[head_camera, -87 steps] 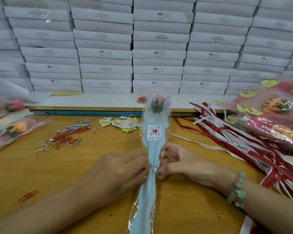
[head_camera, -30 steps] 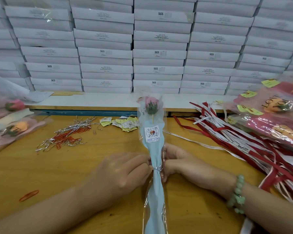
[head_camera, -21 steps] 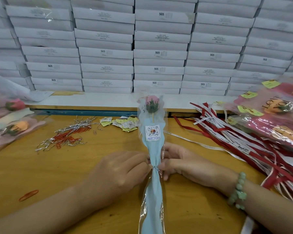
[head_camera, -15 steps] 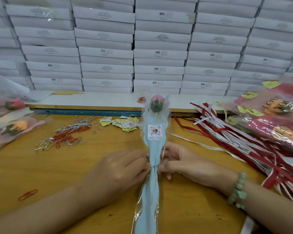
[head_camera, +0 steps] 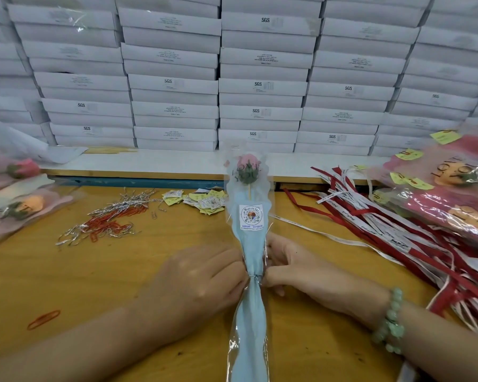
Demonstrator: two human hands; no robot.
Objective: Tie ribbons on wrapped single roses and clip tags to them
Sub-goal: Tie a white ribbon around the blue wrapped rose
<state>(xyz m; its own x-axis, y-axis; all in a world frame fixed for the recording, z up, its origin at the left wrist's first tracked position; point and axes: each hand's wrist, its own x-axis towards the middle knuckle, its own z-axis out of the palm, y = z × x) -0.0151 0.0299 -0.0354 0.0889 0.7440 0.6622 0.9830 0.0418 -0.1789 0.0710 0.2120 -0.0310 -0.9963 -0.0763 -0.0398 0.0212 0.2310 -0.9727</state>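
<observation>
The left hand [head_camera: 199, 285] pinches the wrapped rose [head_camera: 251, 244] at its thin middle, fingers [head_camera: 232, 268] curled tight on the wrap. The rose lies flat on the counter [head_camera: 66, 277] between both hands, bloom pointing away. The right hand [head_camera: 309, 274] pinches the little silver wire tie [head_camera: 255, 277] there. I think the wire is being twisted shut. Hold the wrap firm and twist gently, so the clear plastic does not rip. The ribbons [head_camera: 398, 238] wait on the right.
</observation>
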